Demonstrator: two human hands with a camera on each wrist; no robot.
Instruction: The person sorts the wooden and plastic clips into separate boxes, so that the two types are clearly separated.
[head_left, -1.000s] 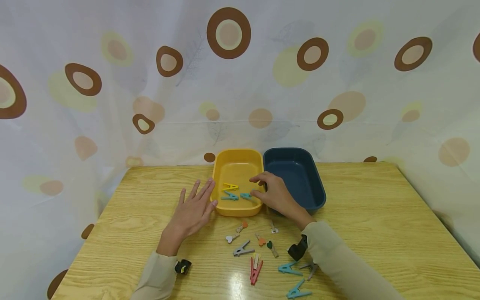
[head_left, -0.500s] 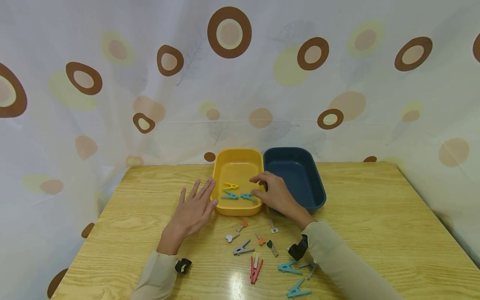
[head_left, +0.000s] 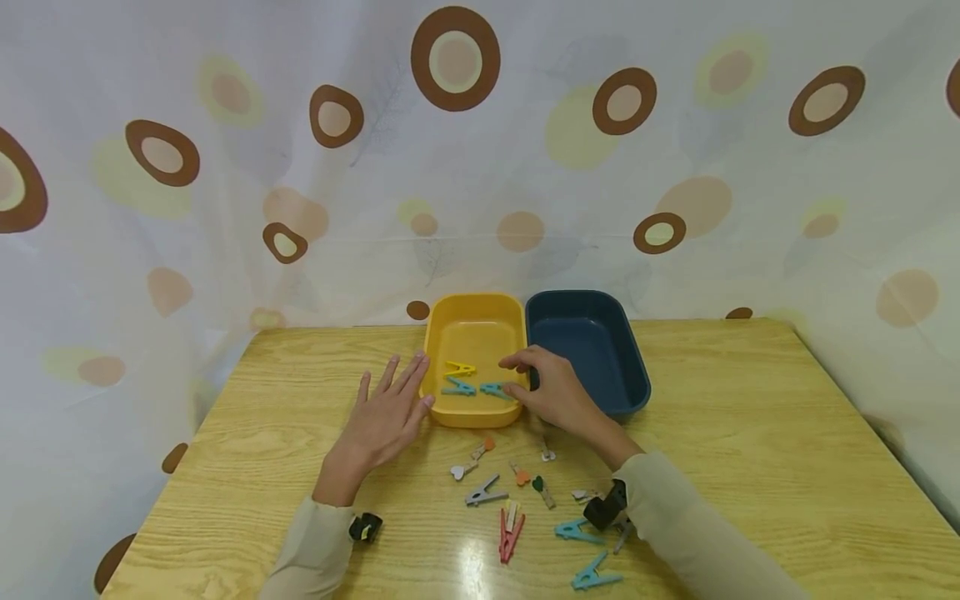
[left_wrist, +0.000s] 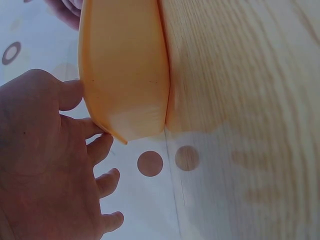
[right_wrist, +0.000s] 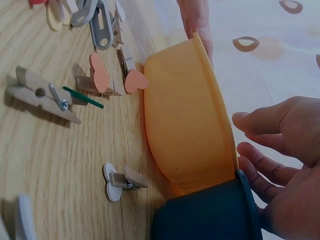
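Observation:
My left hand has its fingers spread straight against the left rim of a yellow tray. In the left wrist view, the thumb and fingertips of that hand meet the yellow rim. Over the tray's right side hangs my right hand, its fingers loosely bent, thumb and fingertips apart, nothing visible between them. Inside the tray lie a yellow clothespin, a teal clothespin and another teal clothespin close to the right thumb. The right wrist view shows that hand beside the rims of both trays.
A dark blue tray stands against the yellow one on its right. In front lie several clothespins: a grey one, a red one, teal ones, and small wooden ones with hearts. A patterned curtain hangs behind the table.
My right wrist has shifted slightly right, uncovering a small pale clothespin beside it. The head view has tilted a little. Left hand and the clothespins in the tray stay put.

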